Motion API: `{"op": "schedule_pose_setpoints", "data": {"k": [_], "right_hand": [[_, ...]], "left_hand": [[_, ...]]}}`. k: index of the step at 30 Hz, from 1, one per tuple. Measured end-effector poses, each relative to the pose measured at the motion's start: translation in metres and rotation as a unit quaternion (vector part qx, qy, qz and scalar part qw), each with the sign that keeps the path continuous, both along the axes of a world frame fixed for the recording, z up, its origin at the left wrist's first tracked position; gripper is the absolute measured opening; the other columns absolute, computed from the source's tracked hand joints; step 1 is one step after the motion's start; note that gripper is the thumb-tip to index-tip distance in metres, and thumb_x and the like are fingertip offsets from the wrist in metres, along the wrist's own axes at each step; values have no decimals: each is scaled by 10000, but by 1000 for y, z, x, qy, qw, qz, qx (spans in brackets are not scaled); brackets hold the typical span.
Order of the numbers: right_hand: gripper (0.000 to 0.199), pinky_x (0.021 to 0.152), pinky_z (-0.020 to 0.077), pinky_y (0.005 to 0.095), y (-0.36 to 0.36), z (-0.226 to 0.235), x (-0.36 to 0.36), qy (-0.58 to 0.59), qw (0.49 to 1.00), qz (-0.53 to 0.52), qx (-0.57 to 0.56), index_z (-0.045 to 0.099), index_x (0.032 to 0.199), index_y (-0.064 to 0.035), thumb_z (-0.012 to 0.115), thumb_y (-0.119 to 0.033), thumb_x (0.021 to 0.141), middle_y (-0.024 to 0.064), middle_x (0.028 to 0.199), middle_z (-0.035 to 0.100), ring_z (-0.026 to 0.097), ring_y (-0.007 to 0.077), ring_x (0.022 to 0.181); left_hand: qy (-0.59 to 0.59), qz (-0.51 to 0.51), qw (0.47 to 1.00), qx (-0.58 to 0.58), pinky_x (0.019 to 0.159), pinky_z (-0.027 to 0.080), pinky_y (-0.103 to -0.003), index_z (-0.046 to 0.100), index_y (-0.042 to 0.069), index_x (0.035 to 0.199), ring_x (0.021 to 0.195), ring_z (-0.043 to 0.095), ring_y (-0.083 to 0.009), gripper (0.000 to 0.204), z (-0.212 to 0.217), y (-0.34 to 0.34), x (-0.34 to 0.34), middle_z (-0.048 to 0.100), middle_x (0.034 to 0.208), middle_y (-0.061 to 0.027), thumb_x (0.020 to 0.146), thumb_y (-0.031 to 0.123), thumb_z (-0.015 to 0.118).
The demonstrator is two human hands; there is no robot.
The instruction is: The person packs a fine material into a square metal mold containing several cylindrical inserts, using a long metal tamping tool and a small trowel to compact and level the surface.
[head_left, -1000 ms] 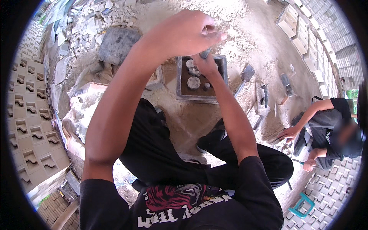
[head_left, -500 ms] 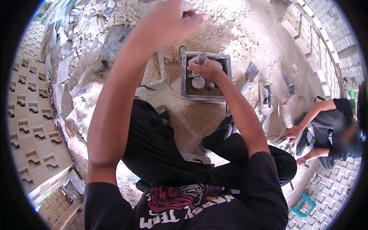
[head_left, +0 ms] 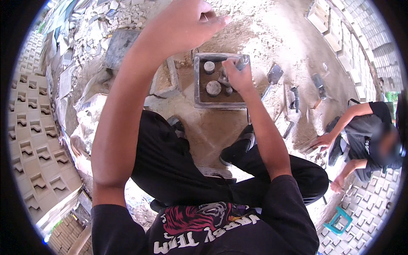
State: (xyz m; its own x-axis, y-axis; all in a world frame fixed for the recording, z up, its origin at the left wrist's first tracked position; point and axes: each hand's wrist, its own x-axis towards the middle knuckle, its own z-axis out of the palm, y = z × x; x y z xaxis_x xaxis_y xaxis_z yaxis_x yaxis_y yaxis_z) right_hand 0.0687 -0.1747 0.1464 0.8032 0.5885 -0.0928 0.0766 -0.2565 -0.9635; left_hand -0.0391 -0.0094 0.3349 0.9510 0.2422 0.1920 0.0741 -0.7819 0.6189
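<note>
Sandy yard [head_left: 263, 38], square mould [head_left: 199, 91] holding round plugs [head_left: 213, 88]

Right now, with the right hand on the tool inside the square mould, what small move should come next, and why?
Probably press the grey tool a little further down into the square mould. The right hand grips it upright over the dark fill beside the round cores, while the left hand is raised high, closed, away from the mould.
</note>
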Motion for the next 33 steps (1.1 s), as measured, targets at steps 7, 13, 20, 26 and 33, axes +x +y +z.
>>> {"op": "schedule_pose_setpoints", "data": {"k": [7, 13, 20, 26, 33], "right_hand": [[290, 525, 428, 307, -8, 2, 6, 7, 989, -142, 35, 604, 670, 2, 563, -214, 859, 31, 576, 553, 515, 114, 544], [291, 556, 449, 293, -20, -11, 13, -11, 972, -233, 25, 627, 749, 24, 564, -227, 883, 56, 651, 607, 555, 125, 592], [319, 527, 438, 320, -33, -4, -7, -81, 969, -225, 53, 606, 695, 18, 609, -228, 898, 57, 591, 601, 543, 101, 552], [314, 505, 420, 320, -47, -13, -19, -68, 972, -207, 90, 623, 716, 29, 605, -227, 897, 35, 585, 572, 505, 96, 539], [254, 441, 325, 272, -63, 27, -26, 41, 981, -167, 92, 616, 670, -8, 651, -190, 843, -30, 567, 517, 421, 42, 505]], "left_hand": [[40, -12, 999, 16, 578, 429, -451, 599, -31, 766, 577, 564, -361, 379, 12, -18, 18, 583, 668, -239, 888, 327, 605], [-6, -43, 999, 13, 570, 430, -435, 600, -23, 758, 573, 567, -344, 372, -3, -27, 37, 585, 661, -227, 886, 326, 615], [7, -80, 997, -6, 575, 433, -429, 612, -26, 792, 577, 567, -338, 364, 12, -38, 32, 593, 685, -240, 888, 325, 615], [6, -75, 997, 17, 586, 438, -378, 630, -22, 830, 597, 572, -248, 412, -1, -37, 34, 607, 685, -181, 900, 382, 601], [-8, -65, 997, 28, 608, 462, -324, 668, 4, 895, 633, 604, -146, 498, -10, -32, 29, 655, 712, -88, 908, 495, 590]]}}
